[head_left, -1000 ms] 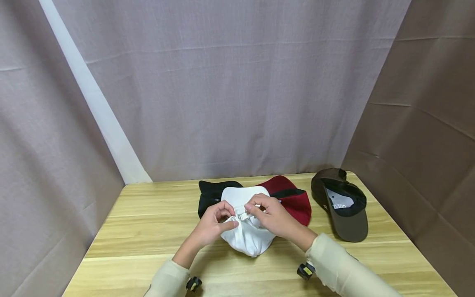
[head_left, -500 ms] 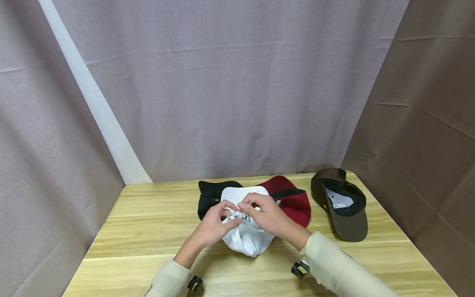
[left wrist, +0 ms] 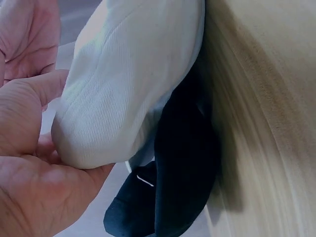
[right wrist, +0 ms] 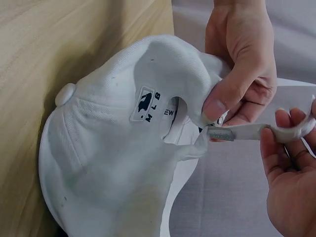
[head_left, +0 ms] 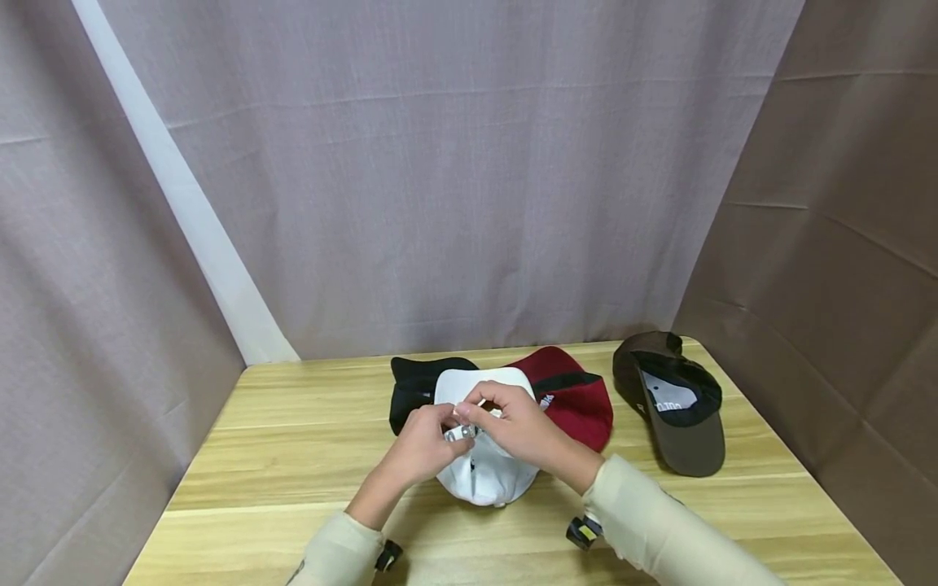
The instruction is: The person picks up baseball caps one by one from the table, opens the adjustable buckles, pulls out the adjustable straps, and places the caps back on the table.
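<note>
A white baseball cap [head_left: 487, 472] lies on the table, its rear opening between both hands and its brim [head_left: 469, 382] pointing away. My left hand [head_left: 423, 448] grips the rear edge beside the opening, thumb pressed over the fabric near a metal buckle [right wrist: 220, 133]. With fingertips, my right hand [head_left: 519, 422] pinches the white adjustment strap [right wrist: 247, 131], which runs out through that buckle. A dark MLB logo [right wrist: 144, 104] shows on the cap's back in the right wrist view. The left wrist view has the white crown [left wrist: 118, 84] over the left fingers, hiding their tips.
A black cap [head_left: 410, 391] sits behind the white one at left, and a dark red cap [head_left: 582, 407] at right. Farther right, an upturned dark brown cap [head_left: 689, 448] lies near the edge of the wooden table [head_left: 293, 456]. Grey curtains [head_left: 469, 203] stand behind.
My right hand has moved left with the strap, toward my left hand. The left hand keeps its place at the cap's rear, and the other caps have not moved.
</note>
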### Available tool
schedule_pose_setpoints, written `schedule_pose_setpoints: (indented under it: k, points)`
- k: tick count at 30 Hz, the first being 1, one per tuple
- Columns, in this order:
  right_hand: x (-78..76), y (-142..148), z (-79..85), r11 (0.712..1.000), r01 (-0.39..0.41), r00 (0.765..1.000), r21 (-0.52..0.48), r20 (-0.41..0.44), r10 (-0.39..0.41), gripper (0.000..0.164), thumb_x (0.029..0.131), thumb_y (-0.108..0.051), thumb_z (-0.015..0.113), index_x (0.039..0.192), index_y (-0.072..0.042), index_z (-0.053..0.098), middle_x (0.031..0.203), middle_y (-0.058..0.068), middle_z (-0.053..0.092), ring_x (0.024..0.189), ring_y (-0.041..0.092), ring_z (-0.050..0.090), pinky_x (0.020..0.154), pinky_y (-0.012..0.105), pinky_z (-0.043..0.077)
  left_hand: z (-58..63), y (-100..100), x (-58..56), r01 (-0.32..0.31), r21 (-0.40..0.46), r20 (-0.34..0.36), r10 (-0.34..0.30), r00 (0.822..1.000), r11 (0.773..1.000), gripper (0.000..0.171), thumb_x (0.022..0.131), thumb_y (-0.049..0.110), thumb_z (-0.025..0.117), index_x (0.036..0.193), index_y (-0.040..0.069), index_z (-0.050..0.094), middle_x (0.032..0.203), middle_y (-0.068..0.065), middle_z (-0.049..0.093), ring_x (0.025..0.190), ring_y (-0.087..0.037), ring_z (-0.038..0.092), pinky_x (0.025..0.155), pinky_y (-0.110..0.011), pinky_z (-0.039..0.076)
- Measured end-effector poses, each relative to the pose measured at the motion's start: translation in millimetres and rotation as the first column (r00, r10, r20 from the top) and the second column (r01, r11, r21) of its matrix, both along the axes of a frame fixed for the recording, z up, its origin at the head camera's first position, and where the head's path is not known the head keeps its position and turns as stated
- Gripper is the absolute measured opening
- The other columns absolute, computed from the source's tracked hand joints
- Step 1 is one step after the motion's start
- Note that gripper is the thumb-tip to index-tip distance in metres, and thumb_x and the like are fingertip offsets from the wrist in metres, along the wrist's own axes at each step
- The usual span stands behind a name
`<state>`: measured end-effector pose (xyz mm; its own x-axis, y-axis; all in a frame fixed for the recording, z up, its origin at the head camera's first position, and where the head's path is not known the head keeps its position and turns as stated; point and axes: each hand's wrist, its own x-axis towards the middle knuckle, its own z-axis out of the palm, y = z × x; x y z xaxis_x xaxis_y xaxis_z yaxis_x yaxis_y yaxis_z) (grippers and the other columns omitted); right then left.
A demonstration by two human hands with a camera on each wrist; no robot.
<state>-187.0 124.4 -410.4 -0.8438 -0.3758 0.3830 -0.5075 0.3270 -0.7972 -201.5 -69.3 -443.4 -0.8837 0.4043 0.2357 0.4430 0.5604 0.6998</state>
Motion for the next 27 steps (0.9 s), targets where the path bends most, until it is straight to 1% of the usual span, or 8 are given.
schedule_pose_setpoints:
  k: [3,6,10,13,16,20,22,27]
  points:
    - [0.7,-1,-1.6,1.000,-0.008,1.000,0.012,0.016,0.008,0.009,0.102,-0.022,0.074,0.103,-0.015,0.080,0.101,0.002,0.079,0.091,0.007,0.067,0.085,0.025,0.056,-1.2,-1,0.4,0.010,0.005,-0.009,-0.010,1.000,1.000,0.015,0.083,0.014,0.083,0.096,0.009,0.077,0.088,-0.002,0.079,0.078,-0.009,0.064,0.069,-0.024,0.053]
    - [1.4,-2,-2.8,1.000,-0.027,0.999,0.014,0.028,0.027,0.013,0.101,-0.021,0.074,0.112,-0.016,0.080,0.111,0.003,0.081,0.097,0.007,0.069,0.087,0.025,0.057,-3.4,-2,1.6,0.019,0.020,-0.014,-0.019,1.000,1.000,0.021,0.084,0.013,0.084,0.103,0.009,0.077,0.095,-0.004,0.080,0.085,-0.011,0.067,0.073,-0.025,0.055]
    - [1.7,-1,-3.9,0.999,-0.053,0.998,0.015,0.022,0.052,0.019,0.103,-0.018,0.072,0.120,-0.014,0.079,0.120,0.005,0.080,0.107,0.005,0.069,0.090,0.025,0.058,-6.3,-4,2.7,0.036,0.065,0.025,-0.038,0.999,0.997,0.028,0.087,0.014,0.085,0.114,0.011,0.076,0.100,-0.001,0.078,0.090,-0.011,0.066,0.078,-0.024,0.055]
    - [1.4,1,-4.6,0.998,-0.057,0.998,0.018,0.004,0.057,0.021,0.104,-0.015,0.070,0.122,-0.014,0.079,0.123,0.004,0.080,0.112,0.006,0.069,0.092,0.026,0.059,-6.7,-4,2.1,0.053,0.098,0.042,-0.057,0.997,0.994,0.027,0.088,0.014,0.085,0.114,0.013,0.076,0.098,0.003,0.076,0.088,-0.009,0.064,0.079,-0.024,0.053]
    - [1.3,6,-6.5,0.999,-0.036,0.999,0.017,-0.010,0.037,0.021,0.104,-0.013,0.068,0.122,-0.013,0.078,0.122,0.005,0.080,0.113,0.012,0.070,0.093,0.027,0.058,-6.3,-4,1.9,0.072,0.127,0.029,-0.076,0.997,0.989,0.021,0.088,0.014,0.086,0.108,0.013,0.077,0.096,0.003,0.075,0.087,-0.007,0.062,0.079,-0.022,0.052]
    - [1.9,13,-9.5,0.999,0.012,1.000,0.034,-0.003,-0.011,0.019,0.104,-0.010,0.067,0.120,-0.012,0.078,0.120,0.008,0.079,0.112,0.017,0.070,0.096,0.029,0.056,-6.3,-5,2.1,0.109,0.197,0.026,-0.116,0.993,0.974,0.016,0.088,0.009,0.085,0.101,0.011,0.075,0.095,0.000,0.075,0.085,-0.006,0.061,0.077,-0.020,0.051]
    - [2.1,17,-11.3,0.998,0.032,0.999,0.057,-0.001,-0.032,0.019,0.104,-0.010,0.067,0.119,-0.013,0.078,0.120,0.007,0.079,0.112,0.018,0.070,0.098,0.032,0.055,-6.5,-5,1.9,0.123,0.237,0.035,-0.135,0.990,0.964,0.017,0.089,0.008,0.085,0.102,0.010,0.074,0.096,-0.002,0.076,0.085,-0.005,0.061,0.075,-0.019,0.051]
    - [3.0,25,-16.4,0.989,0.040,0.999,0.140,-0.005,-0.040,0.019,0.102,-0.014,0.071,0.119,-0.020,0.078,0.120,-0.003,0.079,0.118,0.020,0.070,0.105,0.045,0.053,-8.6,-7,0.9,0.124,0.326,0.091,-0.162,0.983,0.937,0.017,0.091,0.010,0.084,0.105,0.011,0.074,0.101,-0.005,0.077,0.088,-0.004,0.065,0.076,-0.019,0.053]
